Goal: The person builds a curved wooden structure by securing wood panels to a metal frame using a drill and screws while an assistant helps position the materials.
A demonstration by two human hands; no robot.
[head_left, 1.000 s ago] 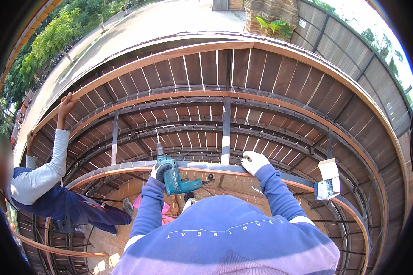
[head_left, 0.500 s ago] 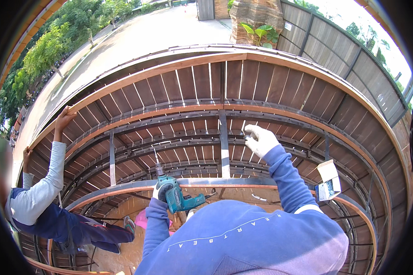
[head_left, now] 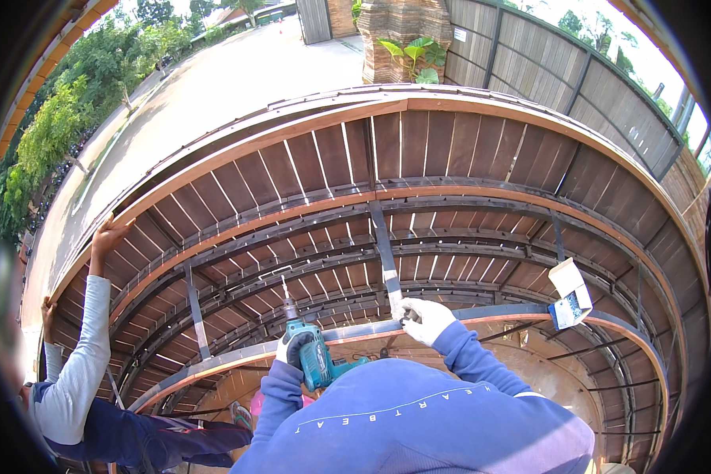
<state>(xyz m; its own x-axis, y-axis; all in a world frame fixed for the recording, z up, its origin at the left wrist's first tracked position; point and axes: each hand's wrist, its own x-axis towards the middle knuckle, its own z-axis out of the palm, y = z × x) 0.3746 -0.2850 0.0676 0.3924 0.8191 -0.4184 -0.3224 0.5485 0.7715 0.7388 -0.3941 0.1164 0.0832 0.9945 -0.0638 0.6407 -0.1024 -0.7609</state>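
My left hand [head_left: 291, 348], in a white and dark glove, is wrapped round a teal cordless drill [head_left: 316, 360]. The drill's long bit points away from me, over the curved inner rail [head_left: 347, 332]. My right hand [head_left: 425, 321], in a whitish glove, has its fingers pinched together just above that rail, beside the lower end of a grey metal post [head_left: 385, 253]. Whatever lies between those fingertips is too small to make out. Further right, an opened small cardboard box [head_left: 570, 299] in white and blue rests on the rail, its flap up.
At left a co-worker in a grey-sleeved top [head_left: 87, 371] holds the outer curved wooden rim [head_left: 268, 136] with both hands. Dark slats [head_left: 419, 146] with gaps line the curved frame. Beyond stand a grey fence [head_left: 529, 55], a rock-like pillar [head_left: 399, 31] and a paved area [head_left: 237, 63].
My right hand has come down and inward, from raised above the slats to the rail by the post. The drill has shifted slightly right and down with my left hand. My view has turned slightly.
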